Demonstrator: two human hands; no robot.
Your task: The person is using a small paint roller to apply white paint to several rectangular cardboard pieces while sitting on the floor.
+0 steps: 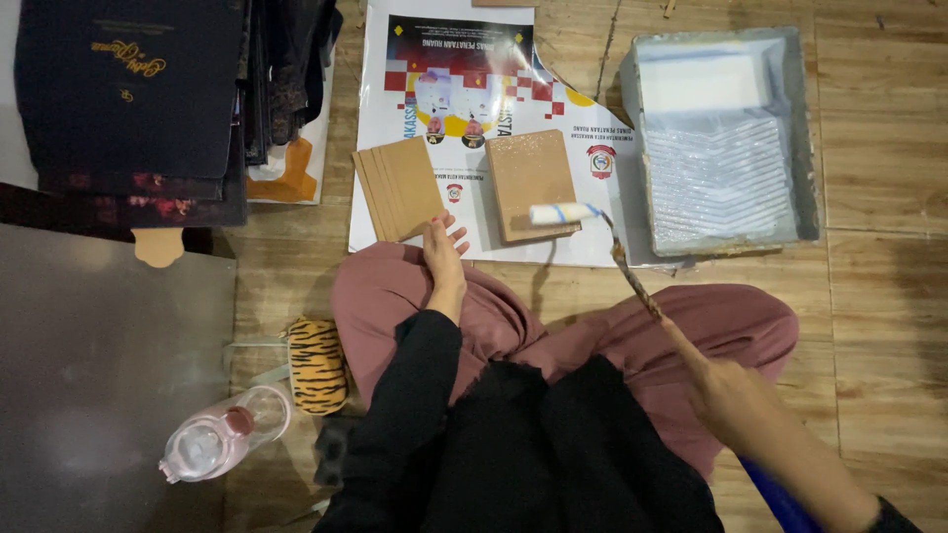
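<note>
here our right hand is clamped on the paint roller handle, the long axis slanting up-left, head pointing left on the brown board far ahead. we'd best roll lightly, evenly. our left hand lies open on the knee, beside the stacked boards.

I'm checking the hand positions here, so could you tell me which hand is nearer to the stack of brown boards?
Left. The left hand rests on the knee, its fingertips just beside the stack of brown boards. The right hand is far off to the lower right, gripping the roller by its handle.
</note>
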